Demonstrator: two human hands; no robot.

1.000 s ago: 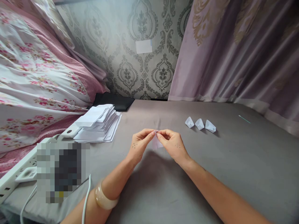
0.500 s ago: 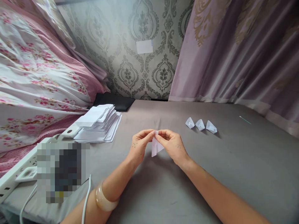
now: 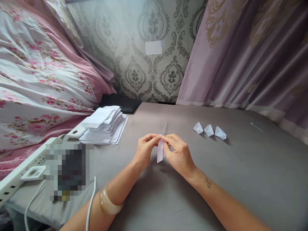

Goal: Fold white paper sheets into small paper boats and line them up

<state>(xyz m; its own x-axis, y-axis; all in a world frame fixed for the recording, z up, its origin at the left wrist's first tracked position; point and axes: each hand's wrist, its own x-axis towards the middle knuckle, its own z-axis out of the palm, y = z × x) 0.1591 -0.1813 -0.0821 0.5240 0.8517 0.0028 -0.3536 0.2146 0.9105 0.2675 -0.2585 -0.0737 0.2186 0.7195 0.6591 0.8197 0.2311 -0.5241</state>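
A small folded piece of white paper (image 3: 160, 153) hangs just above the table between my two hands. My left hand (image 3: 145, 148) pinches its top end between thumb and fingers. From the other side, my right hand (image 3: 180, 154) is closed on the same top corner, its fingertips meeting those of my left hand. My right hand covers part of the paper's right side. Farther right on the table stand three folded paper boats, a left one (image 3: 198, 128), a middle one (image 3: 209, 130) and a right one (image 3: 220, 133).
A tall stack of white paper (image 3: 106, 126) sits at the left, with a black flat item (image 3: 120, 102) behind it. A white power strip (image 3: 29, 168) and a cable (image 3: 90, 203) lie at the left edge. A thin stick (image 3: 257, 127) rests far right.
My right hand has turned over the paper, so its wrist marking now shows. The paper appears narrower, with less of its right flap visible. The whole view has shifted slightly.
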